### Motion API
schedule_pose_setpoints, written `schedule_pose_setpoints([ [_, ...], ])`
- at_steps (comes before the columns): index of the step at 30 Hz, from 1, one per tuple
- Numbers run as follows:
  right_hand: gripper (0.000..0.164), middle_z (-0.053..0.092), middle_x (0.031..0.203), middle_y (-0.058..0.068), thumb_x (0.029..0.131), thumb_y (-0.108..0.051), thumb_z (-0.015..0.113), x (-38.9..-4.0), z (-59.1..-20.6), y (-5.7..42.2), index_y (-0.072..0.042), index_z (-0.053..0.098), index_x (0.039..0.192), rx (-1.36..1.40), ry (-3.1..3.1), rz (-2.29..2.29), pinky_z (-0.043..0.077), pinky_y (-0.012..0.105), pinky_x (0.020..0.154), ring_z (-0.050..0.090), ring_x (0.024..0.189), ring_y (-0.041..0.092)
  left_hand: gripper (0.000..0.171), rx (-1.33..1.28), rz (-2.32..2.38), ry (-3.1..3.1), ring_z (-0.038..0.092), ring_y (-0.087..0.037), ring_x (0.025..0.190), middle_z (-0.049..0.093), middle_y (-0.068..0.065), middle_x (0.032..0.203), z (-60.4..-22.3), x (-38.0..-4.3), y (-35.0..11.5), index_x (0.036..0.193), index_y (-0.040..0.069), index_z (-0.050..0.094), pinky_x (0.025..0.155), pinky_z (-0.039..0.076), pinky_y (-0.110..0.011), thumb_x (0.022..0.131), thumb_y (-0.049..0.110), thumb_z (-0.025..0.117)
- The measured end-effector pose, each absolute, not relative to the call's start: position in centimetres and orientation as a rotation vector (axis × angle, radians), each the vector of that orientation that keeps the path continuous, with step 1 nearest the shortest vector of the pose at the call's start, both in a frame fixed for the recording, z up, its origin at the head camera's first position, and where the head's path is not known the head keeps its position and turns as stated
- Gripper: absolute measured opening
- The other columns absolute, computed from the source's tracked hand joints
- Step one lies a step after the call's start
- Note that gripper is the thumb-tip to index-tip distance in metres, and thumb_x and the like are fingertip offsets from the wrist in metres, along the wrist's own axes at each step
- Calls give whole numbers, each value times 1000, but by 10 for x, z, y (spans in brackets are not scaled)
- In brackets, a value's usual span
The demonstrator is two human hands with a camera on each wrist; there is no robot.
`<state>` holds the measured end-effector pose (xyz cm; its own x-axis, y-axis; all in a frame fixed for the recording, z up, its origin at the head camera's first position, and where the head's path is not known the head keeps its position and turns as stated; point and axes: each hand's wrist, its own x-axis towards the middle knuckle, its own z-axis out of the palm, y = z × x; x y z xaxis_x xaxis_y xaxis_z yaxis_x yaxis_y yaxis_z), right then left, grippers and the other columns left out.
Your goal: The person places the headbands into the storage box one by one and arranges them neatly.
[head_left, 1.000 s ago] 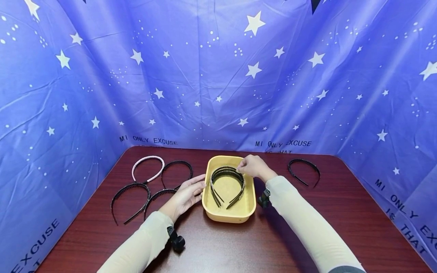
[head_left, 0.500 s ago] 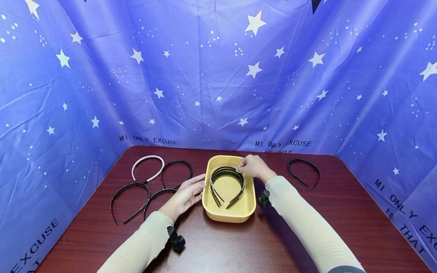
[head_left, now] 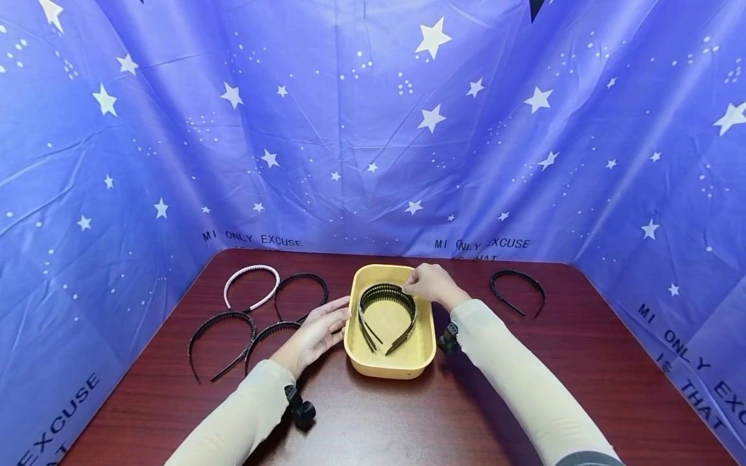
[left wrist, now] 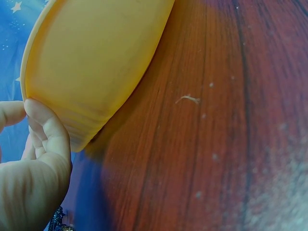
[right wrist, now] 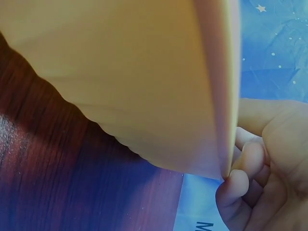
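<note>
Headbands [head_left: 387,314] lie stacked in the yellow tray [head_left: 422,357]; our right hand [head_left: 428,283] pinches the top one while our flat, relaxed left hand [head_left: 317,330] steadies the rim. We should seat it squarely, nested.

Probably a staged recording booth; a star-printed blue backdrop [head_left: 373,129] walls a wooden table [head_left: 583,362].

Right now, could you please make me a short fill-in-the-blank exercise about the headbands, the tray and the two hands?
1. The tray on the table is ____ in colour.
2. The one headband that is not black is ____.
3. The left hand touches the tray's ____ side.
4. The right hand reaches over the tray's rim to the headbands lying ____ it.

Missing words: yellow; pink; left; inside
</note>
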<state>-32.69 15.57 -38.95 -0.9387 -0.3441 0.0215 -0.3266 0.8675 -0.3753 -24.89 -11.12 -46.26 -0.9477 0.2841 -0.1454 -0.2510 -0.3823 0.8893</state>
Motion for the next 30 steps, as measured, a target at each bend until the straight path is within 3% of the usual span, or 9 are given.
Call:
schedule_pose_setpoints([
  [13, 11, 70, 78, -7, 88, -24, 72, -329, -392, 156, -17, 79, 85, -517, 2997, -596, 48, 36, 73, 57, 74, 17, 57, 59, 2370, 1508, 61, -17, 108, 62, -12, 124, -463, -250, -111, 152, -1, 35, 95, 51, -34, 98, 1, 55],
  [20, 10, 70, 79, -8, 89, -25, 72, -328, -392, 155, -18, 78, 85, -520, 2995, -590, 48, 38, 80, 58, 78, 17, 57, 51, 2369, 1509, 61, -16, 108, 62, -11, 123, -463, -249, -112, 152, -2, 35, 94, 51, -33, 98, 1, 55],
  [30, 10, 68, 73, -8, 89, -24, 72, -328, -391, 157, -17, 78, 85, -523, 2979, -630, 48, 37, 78, 58, 76, 17, 58, 67, 2371, 1502, 60, -17, 109, 61, -12, 124, -462, -249, -112, 152, -2, 35, 96, 50, -34, 98, 1, 55],
])
